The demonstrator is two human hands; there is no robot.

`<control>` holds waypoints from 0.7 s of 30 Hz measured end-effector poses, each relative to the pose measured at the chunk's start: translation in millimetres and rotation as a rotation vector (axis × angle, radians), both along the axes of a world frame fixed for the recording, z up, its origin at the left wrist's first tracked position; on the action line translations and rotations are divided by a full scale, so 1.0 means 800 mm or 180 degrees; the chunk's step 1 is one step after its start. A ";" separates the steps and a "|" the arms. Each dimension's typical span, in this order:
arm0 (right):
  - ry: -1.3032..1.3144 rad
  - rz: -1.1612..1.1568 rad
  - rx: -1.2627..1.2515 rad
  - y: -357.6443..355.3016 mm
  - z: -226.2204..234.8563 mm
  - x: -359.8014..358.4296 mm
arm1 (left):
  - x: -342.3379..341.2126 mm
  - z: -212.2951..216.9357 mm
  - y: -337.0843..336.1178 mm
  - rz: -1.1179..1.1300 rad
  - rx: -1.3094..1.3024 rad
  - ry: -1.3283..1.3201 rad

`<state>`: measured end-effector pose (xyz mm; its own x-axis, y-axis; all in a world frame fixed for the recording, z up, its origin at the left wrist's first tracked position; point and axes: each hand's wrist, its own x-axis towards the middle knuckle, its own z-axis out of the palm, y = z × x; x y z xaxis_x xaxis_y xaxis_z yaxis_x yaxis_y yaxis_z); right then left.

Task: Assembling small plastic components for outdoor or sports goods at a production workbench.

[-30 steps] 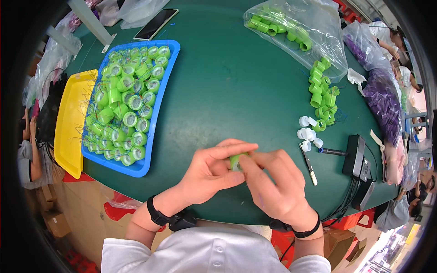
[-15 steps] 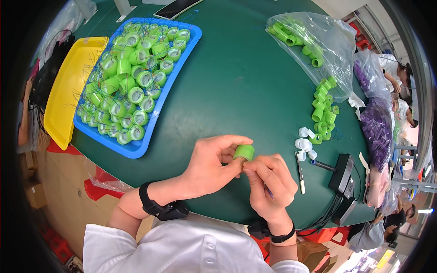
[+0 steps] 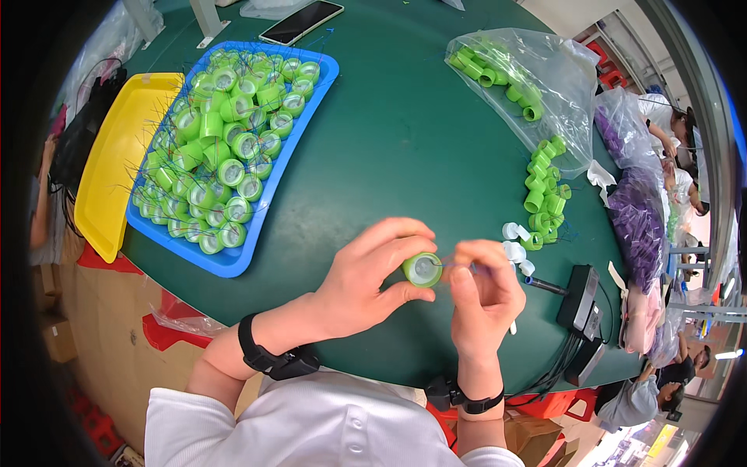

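Low in the middle of the frame, our left hand (image 3: 372, 274) pinches a small green cap (image 3: 422, 269) over the green table (image 3: 389, 140). Our right hand (image 3: 484, 294), just beside it, has its fingertips pressed together at the cap's rim. A blue tray (image 3: 299, 144) of green caps sits upper left.

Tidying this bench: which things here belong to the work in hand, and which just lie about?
In use: left hand, right hand, green cap, blue tray of caps, loose caps.
Lying about: yellow tray, phone, black box.
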<state>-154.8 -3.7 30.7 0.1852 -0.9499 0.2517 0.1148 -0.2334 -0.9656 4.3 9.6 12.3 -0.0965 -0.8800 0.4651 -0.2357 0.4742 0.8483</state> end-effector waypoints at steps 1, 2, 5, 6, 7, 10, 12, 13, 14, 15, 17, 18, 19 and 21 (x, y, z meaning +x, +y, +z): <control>-0.0268 -0.0127 0.0029 -0.001 -0.003 0.003 | 0.000 -0.002 -0.001 -0.0001 0.0003 -0.0022; -0.0291 -0.0128 0.0034 0.000 -0.004 0.004 | -0.001 -0.006 -0.002 0.0296 -0.0383 -0.0142; -0.0325 0.0496 0.1527 0.011 0.011 0.014 | 0.001 -0.009 0.000 0.0739 -0.0925 -0.0397; -0.0338 0.0481 0.1533 0.011 0.009 0.016 | -0.001 -0.008 0.001 0.0906 -0.1103 -0.0507; -0.0330 0.0584 0.1509 0.012 0.005 0.017 | -0.002 -0.008 0.002 0.0886 -0.1099 -0.0511; -0.0302 0.0636 0.1471 0.013 0.002 0.024 | -0.003 -0.008 0.003 0.1072 -0.1329 -0.0759; -0.0283 0.0595 0.1455 0.012 0.003 0.028 | -0.002 -0.009 0.007 0.1288 -0.1333 -0.0797; -0.0327 0.0630 0.1415 0.011 0.004 0.029 | -0.002 -0.009 0.007 0.1282 -0.1337 -0.0801; -0.0371 0.0666 0.1374 0.010 0.005 0.031 | -0.002 -0.009 0.008 0.1322 -0.1358 -0.0826; -0.0377 0.0656 0.1373 0.010 0.005 0.033 | -0.002 -0.010 0.008 0.1356 -0.1376 -0.0847; -0.0317 0.0653 0.1275 0.010 0.005 0.036 | -0.001 -0.012 0.009 0.1364 -0.1389 -0.0872; -0.0321 0.0650 0.1275 0.010 0.004 0.035 | -0.001 -0.013 0.010 0.1389 -0.1397 -0.0894; -0.0247 0.0640 0.1267 0.010 0.002 0.034 | -0.001 -0.013 0.009 0.1384 -0.1398 -0.0897; -0.0175 0.0626 0.1258 0.011 0.001 0.034 | -0.002 -0.014 0.009 0.1400 -0.1411 -0.0858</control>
<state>-127.6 4.9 31.3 0.3685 -0.9232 -0.1093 0.1739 0.1840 -0.9674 2.7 16.6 1.3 0.0636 -0.5956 0.8008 -0.6622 0.5752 0.4804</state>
